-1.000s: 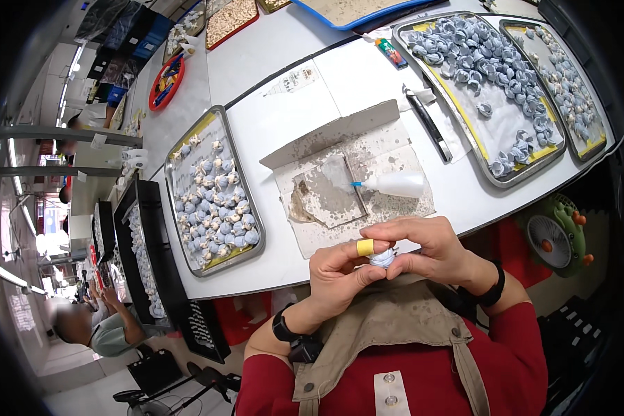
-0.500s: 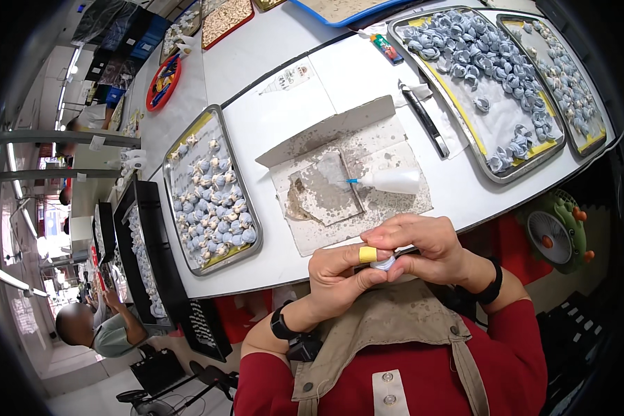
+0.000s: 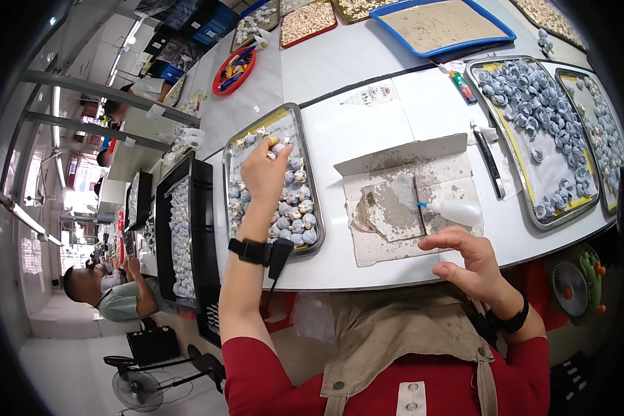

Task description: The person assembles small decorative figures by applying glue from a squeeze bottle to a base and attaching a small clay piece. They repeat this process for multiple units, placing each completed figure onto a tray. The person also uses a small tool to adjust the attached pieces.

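Note:
My left hand (image 3: 265, 172) reaches over the left metal tray (image 3: 310, 244), a band of yellow tape around one finger. Its thumb and finger pinch a small blue-grey, bud-like piece (image 3: 279, 147), partly hidden by the fingers. Beneath lie rows of similar round blue-grey pieces with pale parts (image 3: 295, 225). Near the table's front edge my right hand (image 3: 468, 262) is open, fingers apart, with nothing in it. Just beyond it, a white squeeze bottle (image 3: 456, 211) with a blue tip lies on a stained, folded cardboard sheet (image 3: 378, 251).
At the right stand a tray (image 3: 560, 220) of loose blue-grey petal-like cups and another tray (image 3: 610, 205). A black pen-like tool (image 3: 489, 163) lies beside them. Farther back are a blue tray (image 3: 430, 52) and a red basket (image 3: 218, 89). A person (image 3: 121, 301) works at far left.
My hands have parted. The left has carried the small piece from in front of me to the left tray; the right has opened and stayed near the table's edge. The view has shifted left.

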The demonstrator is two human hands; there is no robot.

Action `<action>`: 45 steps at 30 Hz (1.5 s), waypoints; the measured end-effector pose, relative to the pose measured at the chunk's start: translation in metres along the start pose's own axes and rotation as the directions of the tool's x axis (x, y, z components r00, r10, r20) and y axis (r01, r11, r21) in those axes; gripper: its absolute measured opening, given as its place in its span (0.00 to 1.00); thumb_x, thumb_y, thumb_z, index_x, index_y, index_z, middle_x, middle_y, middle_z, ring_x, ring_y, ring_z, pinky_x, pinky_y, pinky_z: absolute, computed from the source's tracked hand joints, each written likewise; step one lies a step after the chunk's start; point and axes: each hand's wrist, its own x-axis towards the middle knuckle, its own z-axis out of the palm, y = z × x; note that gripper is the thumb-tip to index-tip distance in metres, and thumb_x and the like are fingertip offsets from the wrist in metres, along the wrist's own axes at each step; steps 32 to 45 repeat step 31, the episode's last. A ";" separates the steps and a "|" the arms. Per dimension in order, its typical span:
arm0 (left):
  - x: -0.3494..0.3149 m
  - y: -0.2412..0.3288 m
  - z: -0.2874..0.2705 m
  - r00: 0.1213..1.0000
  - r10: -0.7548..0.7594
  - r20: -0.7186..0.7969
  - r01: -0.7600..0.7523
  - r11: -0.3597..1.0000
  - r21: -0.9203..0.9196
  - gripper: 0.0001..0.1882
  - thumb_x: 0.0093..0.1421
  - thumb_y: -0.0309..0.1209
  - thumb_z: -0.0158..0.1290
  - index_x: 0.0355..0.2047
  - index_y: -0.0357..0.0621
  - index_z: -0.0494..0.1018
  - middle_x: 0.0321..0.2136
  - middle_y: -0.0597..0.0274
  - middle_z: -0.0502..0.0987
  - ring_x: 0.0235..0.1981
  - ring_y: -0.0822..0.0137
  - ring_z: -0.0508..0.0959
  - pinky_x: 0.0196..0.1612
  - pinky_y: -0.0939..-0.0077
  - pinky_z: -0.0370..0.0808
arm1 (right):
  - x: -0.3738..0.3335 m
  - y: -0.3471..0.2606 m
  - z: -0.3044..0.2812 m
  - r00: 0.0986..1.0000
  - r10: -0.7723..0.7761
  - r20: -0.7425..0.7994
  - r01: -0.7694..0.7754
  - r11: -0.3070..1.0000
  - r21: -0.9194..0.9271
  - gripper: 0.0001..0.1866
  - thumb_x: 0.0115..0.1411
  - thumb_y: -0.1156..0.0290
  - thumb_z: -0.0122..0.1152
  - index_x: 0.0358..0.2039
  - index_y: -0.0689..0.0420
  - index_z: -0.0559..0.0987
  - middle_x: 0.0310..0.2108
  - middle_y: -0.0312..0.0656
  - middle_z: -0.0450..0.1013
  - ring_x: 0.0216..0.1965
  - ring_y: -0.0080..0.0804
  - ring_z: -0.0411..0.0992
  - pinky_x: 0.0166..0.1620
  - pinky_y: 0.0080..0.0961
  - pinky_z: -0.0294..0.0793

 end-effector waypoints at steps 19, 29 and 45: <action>0.076 -0.062 0.040 0.987 -0.095 0.130 0.129 0.949 -0.289 0.15 0.49 0.27 0.61 0.38 0.39 0.74 0.32 0.56 0.77 0.31 0.67 0.76 0.35 0.75 0.73 | 0.023 0.011 -0.040 0.948 -0.127 -0.293 -0.143 0.651 -0.746 0.20 0.48 0.67 0.66 0.42 0.58 0.77 0.38 0.42 0.73 0.43 0.41 0.65 0.49 0.33 0.61; -0.148 0.095 -0.029 0.599 0.265 0.756 0.779 0.024 -0.626 0.22 0.60 0.25 0.54 0.54 0.36 0.66 0.44 0.59 0.73 0.38 0.72 0.77 0.39 0.83 0.73 | 0.007 0.040 -0.034 0.963 -0.184 -0.199 -0.074 0.530 -0.845 0.23 0.47 0.63 0.67 0.44 0.56 0.75 0.33 0.38 0.72 0.37 0.35 0.67 0.44 0.34 0.56; -0.167 0.102 -0.017 0.536 0.295 0.791 0.826 0.011 -0.564 0.27 0.60 0.26 0.54 0.58 0.38 0.60 0.53 0.58 0.67 0.42 0.66 0.77 0.44 0.82 0.72 | 0.002 0.042 -0.033 0.955 -0.185 -0.231 -0.087 0.572 -0.816 0.25 0.48 0.61 0.67 0.45 0.56 0.74 0.35 0.39 0.72 0.39 0.36 0.67 0.44 0.35 0.56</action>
